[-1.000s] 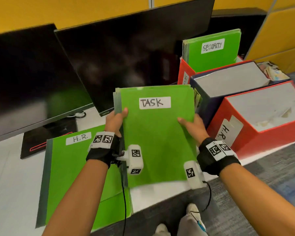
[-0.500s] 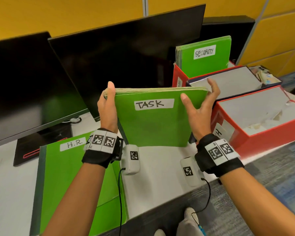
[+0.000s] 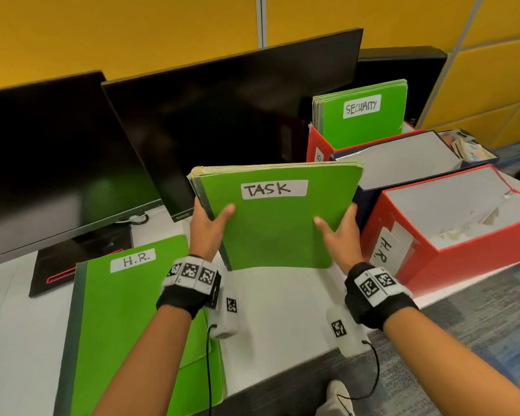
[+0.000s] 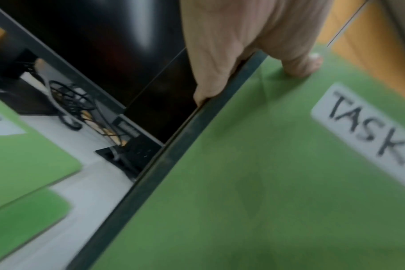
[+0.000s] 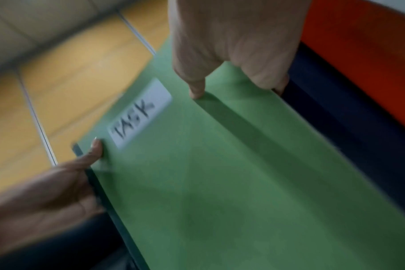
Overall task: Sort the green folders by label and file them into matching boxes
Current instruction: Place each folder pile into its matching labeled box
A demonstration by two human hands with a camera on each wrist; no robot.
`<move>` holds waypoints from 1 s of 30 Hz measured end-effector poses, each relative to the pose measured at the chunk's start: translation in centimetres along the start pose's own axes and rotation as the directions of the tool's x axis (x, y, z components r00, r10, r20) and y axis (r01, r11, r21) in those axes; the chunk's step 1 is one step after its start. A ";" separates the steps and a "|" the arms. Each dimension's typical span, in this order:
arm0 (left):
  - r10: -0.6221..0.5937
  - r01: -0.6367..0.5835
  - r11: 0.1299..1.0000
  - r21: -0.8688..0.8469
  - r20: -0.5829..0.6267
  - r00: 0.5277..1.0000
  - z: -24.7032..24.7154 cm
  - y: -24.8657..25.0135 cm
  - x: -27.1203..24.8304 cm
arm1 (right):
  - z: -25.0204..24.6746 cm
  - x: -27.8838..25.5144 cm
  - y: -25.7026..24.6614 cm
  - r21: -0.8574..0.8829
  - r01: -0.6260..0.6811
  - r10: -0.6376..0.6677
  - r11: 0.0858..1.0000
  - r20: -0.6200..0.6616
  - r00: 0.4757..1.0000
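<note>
A stack of green folders labelled TASK [image 3: 276, 226] stands upright above the white desk, held between both hands. My left hand [image 3: 209, 223] grips its dark spine edge, thumb on the front cover [image 4: 266, 164]. My right hand [image 3: 339, 232] grips the opposite edge, thumb on the cover [image 5: 220, 182], fingers behind. Green H.R. folders [image 3: 126, 310] lie flat on the desk at the left. SECURITY folders [image 3: 364, 115] stand in the far red box [image 3: 318, 145]. A dark blue box [image 3: 403, 163] sits just right of the TASK stack. A red box labelled H.R. [image 3: 451, 235] sits nearest.
Two dark monitors [image 3: 207, 121] stand along the back, close behind the held stack, with a black stand base [image 3: 72, 262] and cables at the left. Yellow partition panels rise behind. The desk's front edge runs beneath my wrists, with grey carpet and a shoe below.
The TASK stack was tipped up from leaning towards me to standing upright. Both hands have slid lower along its side edges since half a second ago.
</note>
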State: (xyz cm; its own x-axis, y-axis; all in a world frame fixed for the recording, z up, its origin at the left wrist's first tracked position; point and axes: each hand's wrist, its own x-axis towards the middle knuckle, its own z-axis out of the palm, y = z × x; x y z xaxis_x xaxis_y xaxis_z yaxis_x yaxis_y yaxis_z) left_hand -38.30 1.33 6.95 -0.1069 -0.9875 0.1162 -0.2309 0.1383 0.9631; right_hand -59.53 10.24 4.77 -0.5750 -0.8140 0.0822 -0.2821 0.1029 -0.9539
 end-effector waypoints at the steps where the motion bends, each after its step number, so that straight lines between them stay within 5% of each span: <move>1: -0.027 0.027 0.998 0.064 0.006 1.000 0.2 -1.0 -0.3 | 0.1 -0.3 0.7 -0.061 -0.055 0.057 0.997 0.034 0.998; 4: -0.082 0.082 0.983 0.163 -0.007 0.997 0.4 -2.8 -1.1 | 0.1 -0.5 2.0 -0.164 -0.134 0.148 0.977 0.071 0.986; 8: -0.043 0.069 0.965 0.255 -0.108 0.993 0.0 -1.6 -1.0 | -0.3 -0.7 1.3 -0.209 -0.084 0.095 0.974 0.040 0.995; 14: 0.213 -0.153 0.944 0.293 -0.187 0.959 -2.0 7.2 0.1 | -2.7 -0.6 -5.6 -0.237 0.081 -0.096 0.968 -0.052 0.994; 20: 0.428 -0.389 0.900 0.199 -0.230 0.874 -2.4 17.9 0.9 | -8.0 1.9 -13.9 -0.087 0.302 -0.313 0.949 -0.174 0.934; 25: 0.491 -0.478 0.871 0.116 -0.211 0.845 1.1 22.9 1.1 | -14.7 4.9 -17.5 -0.021 0.425 -0.414 0.905 -0.275 0.868; 30: 0.455 -0.451 0.890 0.058 -0.142 0.879 7.1 24.3 0.7 | -20.8 8.0 -17.8 -0.055 0.452 -0.446 0.890 -0.313 0.839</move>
State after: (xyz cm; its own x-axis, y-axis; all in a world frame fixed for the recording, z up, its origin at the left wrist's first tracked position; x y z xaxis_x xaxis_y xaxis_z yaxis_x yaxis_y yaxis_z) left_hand -50.88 4.59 28.72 -0.0621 -0.8160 0.5746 -0.2138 0.5733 0.7910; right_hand -75.09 13.83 28.42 -0.5966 -0.5500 0.5844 -0.5536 -0.2451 -0.7959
